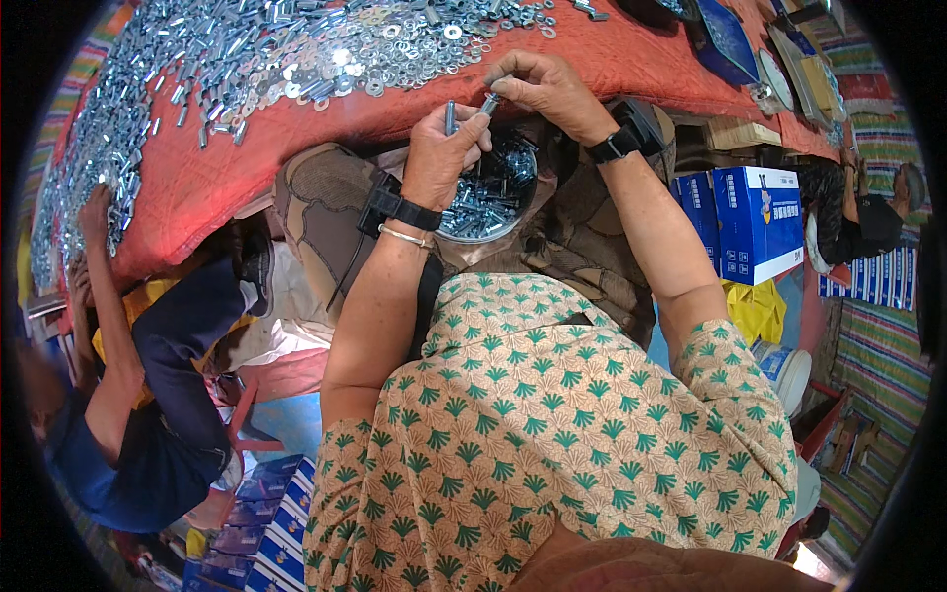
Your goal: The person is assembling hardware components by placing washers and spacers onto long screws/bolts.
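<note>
Over the bowl, my left hand (pixel 441 156) is closed round small shiny metal pieces. One metal sleeve (pixel 451 117) stands up from its fingers, and a bolt-like metal piece (pixel 488 104) sticks out by the thumb. My right hand (pixel 546 91) pinches at the top of that piece; whether a separate small part is between its fingertips is hidden. Below both hands, a round bowl (pixel 480 237) between my knees holds many loose metal sleeves or bolts (pixel 483 209).
A red cloth-covered table (pixel 365 123) carries heaps of metal sleeves (pixel 237 59) and flat washers (pixel 414 44). On the left, another person (pixel 128 424) reaches into the heap. Blue boxes (pixel 760 222) stand at right, near a blue tray (pixel 728 41). Someone else (pixel 873 222) sits far right.
</note>
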### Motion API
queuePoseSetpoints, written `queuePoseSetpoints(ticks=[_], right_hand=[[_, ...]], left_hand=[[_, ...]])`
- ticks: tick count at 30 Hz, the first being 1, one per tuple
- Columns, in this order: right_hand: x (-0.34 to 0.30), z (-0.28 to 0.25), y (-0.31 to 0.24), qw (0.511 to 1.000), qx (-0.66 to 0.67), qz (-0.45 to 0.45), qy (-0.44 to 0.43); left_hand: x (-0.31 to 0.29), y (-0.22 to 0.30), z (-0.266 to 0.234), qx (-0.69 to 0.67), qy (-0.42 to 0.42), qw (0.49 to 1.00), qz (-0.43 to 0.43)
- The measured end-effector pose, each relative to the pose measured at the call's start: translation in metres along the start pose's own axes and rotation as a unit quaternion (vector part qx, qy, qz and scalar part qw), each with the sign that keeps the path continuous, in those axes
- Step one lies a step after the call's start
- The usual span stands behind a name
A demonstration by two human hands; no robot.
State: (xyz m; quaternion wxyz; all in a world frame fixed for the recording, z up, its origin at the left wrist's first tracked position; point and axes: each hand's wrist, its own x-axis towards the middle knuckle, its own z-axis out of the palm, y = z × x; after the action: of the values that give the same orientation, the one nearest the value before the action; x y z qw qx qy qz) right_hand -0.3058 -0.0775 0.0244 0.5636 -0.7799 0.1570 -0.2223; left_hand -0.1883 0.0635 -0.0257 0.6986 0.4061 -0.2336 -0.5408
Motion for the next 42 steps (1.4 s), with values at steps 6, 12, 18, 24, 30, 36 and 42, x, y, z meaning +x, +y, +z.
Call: queuePoseSetpoints(ticks=[6,12,18,24,30,36,42], right_hand=[[0.001,-0.008,0.012,0.994,-0.085,0.062,-0.019],[-0.005,-0.006,0.013,0.996,0.052,0.062,-0.027],[-0.010,-0.001,0.002,0.990,0.109,0.090,-0.025],[-0.010,0.000,0.014,0.981,0.157,0.112,-0.016],[-0.007,0.004,0.020,0.993,0.046,0.107,0.019],[-0.033,0.039,-0.010,0.982,0.188,-0.003,0.001],[-0.025,0.038,-0.002,0.984,0.145,0.024,0.099]], left_hand=[[0.000,-0.003,-0.002,-0.003,0.006,1.000,-0.005],[-0.001,-0.003,-0.003,0.017,-0.003,1.000,-0.016],[-0.002,-0.004,-0.004,0.003,0.001,1.000,-0.010],[-0.004,-0.002,-0.003,0.001,0.005,1.000,-0.012],[-0.004,-0.004,-0.006,0.004,0.000,1.000,-0.007],[0.002,-0.008,-0.012,-0.043,0.135,0.990,0.029],[0.000,-0.009,-0.010,-0.064,0.094,0.991,0.065]])
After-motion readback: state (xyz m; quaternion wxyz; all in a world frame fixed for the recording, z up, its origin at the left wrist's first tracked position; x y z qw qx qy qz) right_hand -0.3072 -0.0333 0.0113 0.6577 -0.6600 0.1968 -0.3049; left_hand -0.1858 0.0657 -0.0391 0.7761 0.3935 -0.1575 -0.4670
